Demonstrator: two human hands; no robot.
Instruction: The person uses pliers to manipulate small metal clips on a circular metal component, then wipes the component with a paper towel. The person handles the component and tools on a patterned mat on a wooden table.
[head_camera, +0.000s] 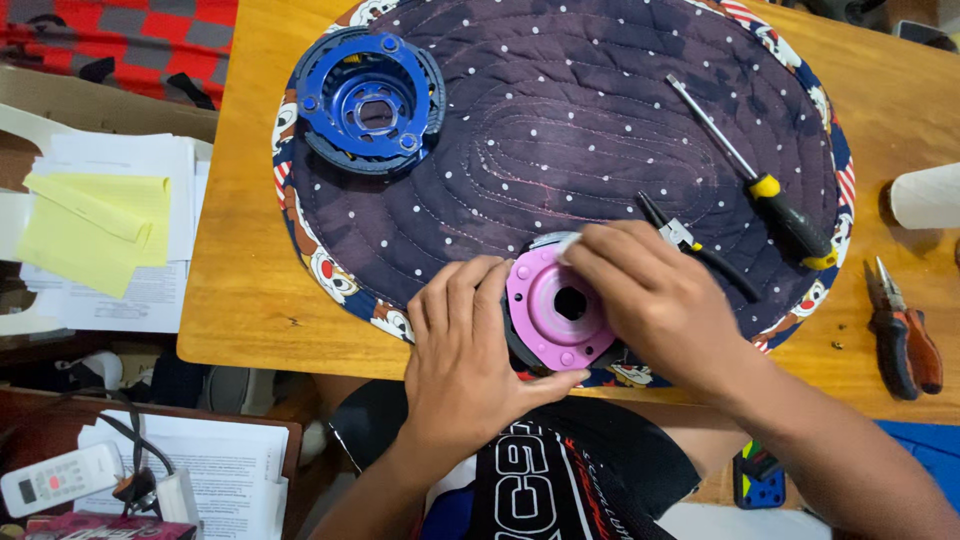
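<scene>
The pink round part (556, 310) sits on the near edge of the dark dotted mat (560, 130), right between your two hands. It has a hole in the middle and rests on a black ring. Your left hand (470, 350) lies against its left side, with the fingers curled over the rim and the thumb stretched out under it, so this hand grips the part. Your right hand (655, 300) comes over the top right side of the part, fingers bent down, and pinches a small white thing (568, 247) against the rim; you cannot tell what it is. Just past your right hand's fingers lie small pliers with black handles (690, 245). Farther out from that hand lies a screwdriver with a black and yellow handle (765, 180). To the right of your right arm, off the mat on the wooden table (235, 290), lie pliers with red and black handles (900, 330). Far beyond your left hand, at the mat's other end, sits a blue round part (370, 100). Left of the table are white and yellow papers (100, 220).
</scene>
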